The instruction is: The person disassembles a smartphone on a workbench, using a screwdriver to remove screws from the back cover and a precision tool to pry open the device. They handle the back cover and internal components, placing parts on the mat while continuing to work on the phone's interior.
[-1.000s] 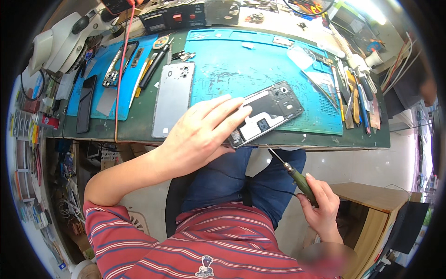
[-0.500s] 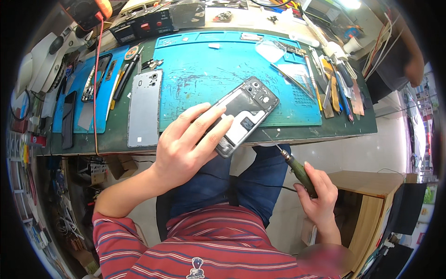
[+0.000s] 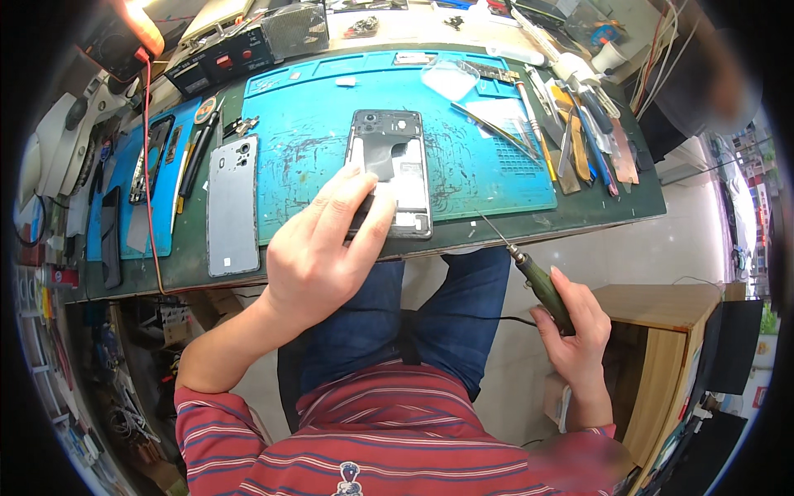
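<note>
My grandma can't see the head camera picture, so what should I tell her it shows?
A person's left hand touches an opened phone over a blue mat, while the right hand holds a pointed, green-handled tool. A gray panel lies on the table to the left, and more tools lie to the right.

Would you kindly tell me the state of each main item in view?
Opened phone: back off, inner parts exposed, left hand on it.
Grey back panel: detached, lying on the bench.
Green-handled tool: gripped in right hand; power state unclear.
Black phone at far left: not lit.
Large blue mat: flat, scuffed with dark marks.
</note>
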### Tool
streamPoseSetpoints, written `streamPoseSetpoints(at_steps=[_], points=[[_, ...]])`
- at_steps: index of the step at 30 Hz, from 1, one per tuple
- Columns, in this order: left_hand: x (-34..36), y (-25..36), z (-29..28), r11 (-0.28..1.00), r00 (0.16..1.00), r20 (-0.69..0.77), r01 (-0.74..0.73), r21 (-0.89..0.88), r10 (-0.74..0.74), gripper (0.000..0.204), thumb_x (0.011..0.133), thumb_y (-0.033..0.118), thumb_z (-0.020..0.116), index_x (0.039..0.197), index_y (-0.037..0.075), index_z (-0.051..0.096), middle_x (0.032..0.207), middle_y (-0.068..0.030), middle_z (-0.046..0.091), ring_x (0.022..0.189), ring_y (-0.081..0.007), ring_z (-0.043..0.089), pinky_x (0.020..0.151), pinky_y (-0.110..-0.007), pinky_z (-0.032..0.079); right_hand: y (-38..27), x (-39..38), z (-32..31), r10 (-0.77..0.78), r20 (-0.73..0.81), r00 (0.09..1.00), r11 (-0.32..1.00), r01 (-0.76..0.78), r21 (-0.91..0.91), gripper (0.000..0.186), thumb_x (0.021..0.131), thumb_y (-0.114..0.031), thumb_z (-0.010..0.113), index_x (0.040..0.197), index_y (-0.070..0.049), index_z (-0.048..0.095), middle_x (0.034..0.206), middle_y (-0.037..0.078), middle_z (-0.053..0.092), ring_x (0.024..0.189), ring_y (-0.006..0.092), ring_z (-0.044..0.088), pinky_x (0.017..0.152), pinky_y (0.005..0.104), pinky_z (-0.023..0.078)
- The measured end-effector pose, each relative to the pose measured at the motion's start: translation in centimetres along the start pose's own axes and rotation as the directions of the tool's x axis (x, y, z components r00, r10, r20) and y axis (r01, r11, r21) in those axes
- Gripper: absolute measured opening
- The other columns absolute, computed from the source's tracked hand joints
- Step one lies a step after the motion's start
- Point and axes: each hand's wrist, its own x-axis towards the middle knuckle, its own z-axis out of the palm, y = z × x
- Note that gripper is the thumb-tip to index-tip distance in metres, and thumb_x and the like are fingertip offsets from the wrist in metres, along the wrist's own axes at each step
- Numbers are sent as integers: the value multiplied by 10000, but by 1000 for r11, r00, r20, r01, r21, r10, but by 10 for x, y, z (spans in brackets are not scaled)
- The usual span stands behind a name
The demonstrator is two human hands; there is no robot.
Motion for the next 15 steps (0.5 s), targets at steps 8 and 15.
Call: streamPoseSetpoints(at_steps=[8,15], points=[[-11,10,-23,940,924,370,209,-268,-100,674,790,-78,772,1446,-9,632,1527,-238,571,1456,-448,550,1176,-508,496,6,17,1,-117,85,990,992,120,-29,662,764,6,905,1397,-67,724,1086,119,774,838,273,763,695,353,605],[-10,4,-25,928,900,432,206,-312,-55,748,719,-2,898,1428,57,664,1546,-198,566,1445,-430,557,1164,-514,511,18,30,-5,-245,153,958,957,263,-118,603,761,-31,897,1345,-106,770,1021,69,753,796,246,740,643,348,574]])
